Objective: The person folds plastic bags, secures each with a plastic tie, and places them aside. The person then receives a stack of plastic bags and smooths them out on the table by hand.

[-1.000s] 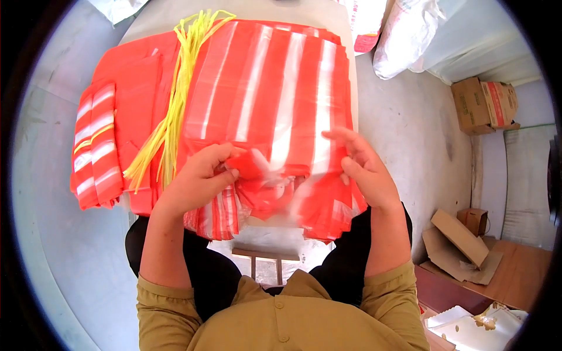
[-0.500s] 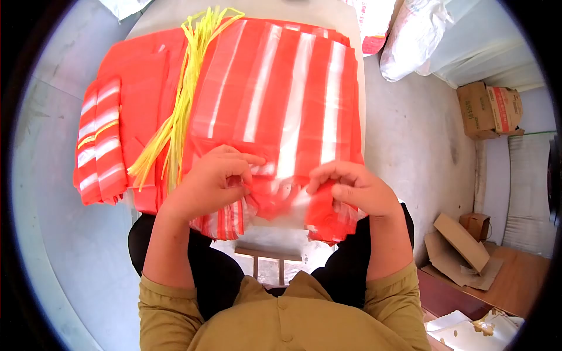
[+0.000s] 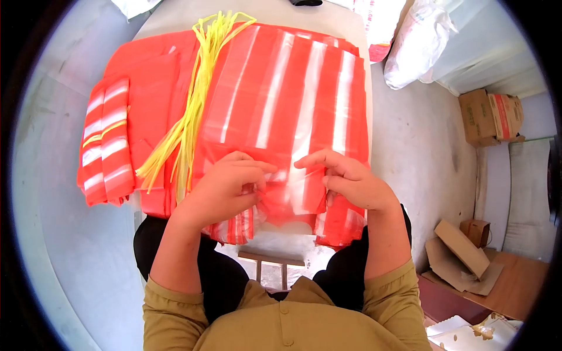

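Note:
A stack of red plastic bags (image 3: 240,126) with clear, shiny stripes lies in front of me, its cut-out near edge facing my body. At the left of that edge, my left hand (image 3: 231,184) has its index finger stretched over the top bag and its other fingers curled on the plastic. Opposite it, my right hand (image 3: 354,184) pinches the edge of the same bag between thumb and fingers, index finger pointing inward. The plastic between the hands is lifted and crumpled. A bunch of yellow plastic strips (image 3: 196,108) lies along the stack's left side.
Left of the strips are more red plastic sheets (image 3: 155,88) and a folded striped bundle (image 3: 108,140) tied with yellow. All rest on a pale table (image 3: 175,17). A white sack (image 3: 418,44), cardboard boxes (image 3: 492,117) and an opened carton (image 3: 459,257) stand to the right.
Both hands have come closer together at the near edge, and the plastic between them has shifted. The whole view has moved slightly.

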`<state>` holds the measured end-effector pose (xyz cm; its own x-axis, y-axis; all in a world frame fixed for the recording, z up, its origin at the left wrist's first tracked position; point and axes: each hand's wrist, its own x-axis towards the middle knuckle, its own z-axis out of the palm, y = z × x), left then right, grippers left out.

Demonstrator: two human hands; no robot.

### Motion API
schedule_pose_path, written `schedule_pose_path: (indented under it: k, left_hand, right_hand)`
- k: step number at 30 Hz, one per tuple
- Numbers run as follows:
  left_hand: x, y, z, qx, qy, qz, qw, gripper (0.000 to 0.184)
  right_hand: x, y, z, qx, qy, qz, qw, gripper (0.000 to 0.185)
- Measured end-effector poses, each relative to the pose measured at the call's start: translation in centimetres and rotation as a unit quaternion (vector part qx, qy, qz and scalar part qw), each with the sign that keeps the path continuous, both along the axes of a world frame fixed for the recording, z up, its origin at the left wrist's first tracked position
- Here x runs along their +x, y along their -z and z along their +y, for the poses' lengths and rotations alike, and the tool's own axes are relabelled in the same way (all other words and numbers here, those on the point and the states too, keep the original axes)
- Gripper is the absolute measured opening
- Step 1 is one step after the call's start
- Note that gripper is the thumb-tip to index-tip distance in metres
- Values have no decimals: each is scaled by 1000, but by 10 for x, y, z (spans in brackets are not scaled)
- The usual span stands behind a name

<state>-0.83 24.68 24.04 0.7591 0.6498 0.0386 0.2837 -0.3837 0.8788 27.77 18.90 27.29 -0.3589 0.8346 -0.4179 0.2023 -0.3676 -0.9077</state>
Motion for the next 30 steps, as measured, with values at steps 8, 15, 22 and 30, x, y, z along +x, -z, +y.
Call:
schedule_pose_path:
  k: [8, 15, 22, 30]
  left_hand:
    - [-1, 3, -1, 22, 4, 8, 1000, 19]
    - [0, -2, -1, 23, 13, 28, 999, 19]
    - [-1, 3, -1, 74, 29, 20, 997, 19]
    - [1, 1, 0, 87, 46, 35, 995, 21]
  right_hand:
    - [-15, 1, 10, -1, 10, 51, 999, 42]
    - [-17, 5, 14, -30, 88, 34, 995, 47]
    - [-13, 13, 15, -30, 91, 14, 995, 48]
    - [-29, 17, 16, -52, 94, 160, 981, 53]
